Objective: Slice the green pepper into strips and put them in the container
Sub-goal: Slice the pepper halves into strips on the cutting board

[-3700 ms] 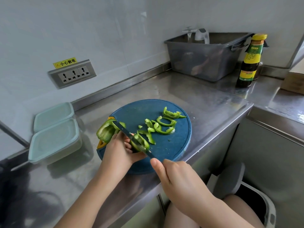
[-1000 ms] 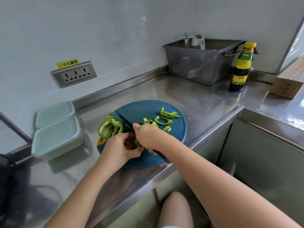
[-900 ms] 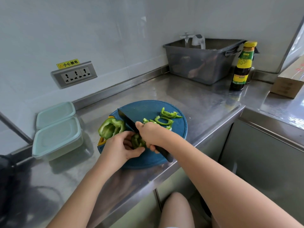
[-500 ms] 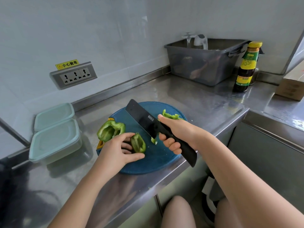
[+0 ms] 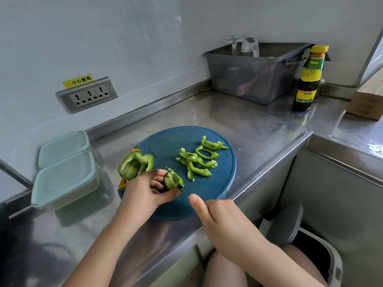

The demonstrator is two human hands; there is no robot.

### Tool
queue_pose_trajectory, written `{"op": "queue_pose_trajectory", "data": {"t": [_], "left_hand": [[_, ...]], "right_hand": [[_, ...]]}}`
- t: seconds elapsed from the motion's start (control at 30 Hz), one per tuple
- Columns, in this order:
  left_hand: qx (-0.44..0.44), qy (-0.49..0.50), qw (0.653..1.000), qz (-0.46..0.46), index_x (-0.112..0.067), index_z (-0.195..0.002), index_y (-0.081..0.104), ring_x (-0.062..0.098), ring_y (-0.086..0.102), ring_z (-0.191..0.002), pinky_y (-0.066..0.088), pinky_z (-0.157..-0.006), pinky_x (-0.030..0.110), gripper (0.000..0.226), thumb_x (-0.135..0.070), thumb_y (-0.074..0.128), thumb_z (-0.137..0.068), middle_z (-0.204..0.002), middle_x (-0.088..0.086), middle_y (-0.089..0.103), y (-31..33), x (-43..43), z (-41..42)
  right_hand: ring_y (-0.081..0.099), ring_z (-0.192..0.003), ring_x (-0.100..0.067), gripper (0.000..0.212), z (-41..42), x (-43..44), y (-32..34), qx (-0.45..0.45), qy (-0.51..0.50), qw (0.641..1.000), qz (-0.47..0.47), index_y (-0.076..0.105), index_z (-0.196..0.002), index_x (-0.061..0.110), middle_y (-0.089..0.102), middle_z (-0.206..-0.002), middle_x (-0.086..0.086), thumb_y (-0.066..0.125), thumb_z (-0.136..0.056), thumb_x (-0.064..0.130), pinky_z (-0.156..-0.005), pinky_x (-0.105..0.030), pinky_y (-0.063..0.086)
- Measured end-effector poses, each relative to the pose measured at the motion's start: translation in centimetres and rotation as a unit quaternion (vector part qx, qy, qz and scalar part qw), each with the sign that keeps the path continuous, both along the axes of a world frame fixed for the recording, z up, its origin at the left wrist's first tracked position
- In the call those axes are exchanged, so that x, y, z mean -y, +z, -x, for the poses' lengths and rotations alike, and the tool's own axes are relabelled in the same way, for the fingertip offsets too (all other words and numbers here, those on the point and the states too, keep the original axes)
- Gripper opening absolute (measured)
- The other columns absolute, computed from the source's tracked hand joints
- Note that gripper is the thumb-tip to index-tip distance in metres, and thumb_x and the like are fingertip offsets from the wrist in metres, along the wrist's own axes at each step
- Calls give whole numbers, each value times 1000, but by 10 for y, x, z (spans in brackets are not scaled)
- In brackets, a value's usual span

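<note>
On the round blue cutting board (image 5: 223, 183) my left hand (image 5: 145, 195) pinches a small green pepper piece (image 5: 172, 180). My right hand (image 5: 223, 222) grips the knife (image 5: 165, 169), seen edge-on, with its blade down across that piece. A larger hollow pepper half (image 5: 135, 165) lies at the board's left edge. Several cut pepper strips (image 5: 199, 160) lie on the board's far right part. A pale green container (image 5: 64, 179) stands left of the board with its lid on.
A second pale green lidded box (image 5: 63, 147) sits behind the first. A grey plastic tub (image 5: 255, 79) and a sauce bottle (image 5: 308, 79) stand at the back right, beside a cardboard box (image 5: 366, 102). A bin (image 5: 315, 255) is below the steel counter's edge.
My right hand had lifted the knife with its flat side showing and swept the cut strips right; now the blade is down on the pepper piece that my left hand holds.
</note>
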State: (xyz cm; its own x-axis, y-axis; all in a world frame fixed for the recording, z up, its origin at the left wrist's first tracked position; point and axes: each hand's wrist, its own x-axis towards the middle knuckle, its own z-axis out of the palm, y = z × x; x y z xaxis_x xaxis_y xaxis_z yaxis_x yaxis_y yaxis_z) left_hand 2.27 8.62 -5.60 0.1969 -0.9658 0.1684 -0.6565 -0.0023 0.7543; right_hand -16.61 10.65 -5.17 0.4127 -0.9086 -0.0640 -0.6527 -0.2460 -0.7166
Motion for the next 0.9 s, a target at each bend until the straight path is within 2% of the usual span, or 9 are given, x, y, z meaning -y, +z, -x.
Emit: {"op": "queue_pose_trajectory", "data": {"t": [0.13, 0.2, 0.33, 0.5, 0.6, 0.67, 0.77, 0.9], "left_hand": [[-23, 11, 1000, 0, -19, -84, 65, -2, 54, -57, 41, -52, 8, 58, -56, 72, -39, -69, -10, 58, 2, 0, 2], [-29, 9, 1000, -2, -15, -84, 65, -1, 53, -58, 41, -51, 8, 56, -49, 77, -40, -70, -7, 58, 2, 1, 3], [-27, 6, 1000, -12, -6, -86, 65, 0, 51, -56, 37, -48, 7, 38, -15, 90, -57, -71, -4, 57, 2, 2, 4], [-41, 4, 999, -21, -6, -84, 66, 1, 51, -59, 39, -49, 8, 31, -7, 86, -61, -72, -1, 59, 5, 0, 6], [-42, -5, 999, -25, 4, -83, 64, 4, 44, -56, 36, -46, 10, 25, -1, 82, -66, -69, 8, 54, 7, 0, 9], [-43, -3, 998, -35, 13, -82, 59, 7, 38, -55, 33, -45, 10, 24, 4, 77, -70, -70, 14, 46, 8, 1, 10], [-48, 5, 998, -39, 16, -84, 57, 18, 36, -63, 31, -44, 11, 22, 7, 73, -73, -74, 14, 43, 8, 3, 10], [-46, 14, 998, -37, 9, -73, 53, 5, 33, -45, 29, -44, 11, 23, 5, 76, -72, -59, 5, 38, 11, 0, 12]], "right_hand": [[28, -54, -18, 59, 1, -4, 3, -12, 10, 1000, 0, 26, -58, 13, 30, -56, -2, 20, -92, 60, -53, -31, 26], [29, -55, -19, 59, 1, -6, 4, -17, 13, 1000, 0, 26, -58, 13, 30, -57, -2, 18, -91, 61, -56, -33, 27], [30, -55, -18, 58, 2, -7, 8, -22, 23, 999, 4, 28, -58, 14, 31, -57, -1, 15, -87, 63, -55, -32, 28], [30, -52, -16, 59, 2, -5, 9, -21, 31, 999, 5, 28, -58, 14, 31, -56, -1, 14, -86, 63, -52, -29, 27], [30, -52, -17, 58, 1, -4, 8, -20, 31, 999, 8, 28, -58, 13, 31, -56, -2, 15, -89, 61, -52, -29, 27], [32, -55, -20, 59, -1, -4, 7, -21, 28, 999, 11, 28, -59, 13, 32, -57, -2, 14, -89, 62, -56, -33, 32], [37, -61, -23, 61, -5, -4, 3, -29, 27, 999, 15, 30, -61, 13, 35, -60, -3, 10, -86, 64, -65, -39, 39], [42, -63, -23, 59, -11, -6, 3, -48, 29, 998, 33, 32, -61, 16, 38, -62, -1, 2, -78, 65, -64, -37, 41]]}}
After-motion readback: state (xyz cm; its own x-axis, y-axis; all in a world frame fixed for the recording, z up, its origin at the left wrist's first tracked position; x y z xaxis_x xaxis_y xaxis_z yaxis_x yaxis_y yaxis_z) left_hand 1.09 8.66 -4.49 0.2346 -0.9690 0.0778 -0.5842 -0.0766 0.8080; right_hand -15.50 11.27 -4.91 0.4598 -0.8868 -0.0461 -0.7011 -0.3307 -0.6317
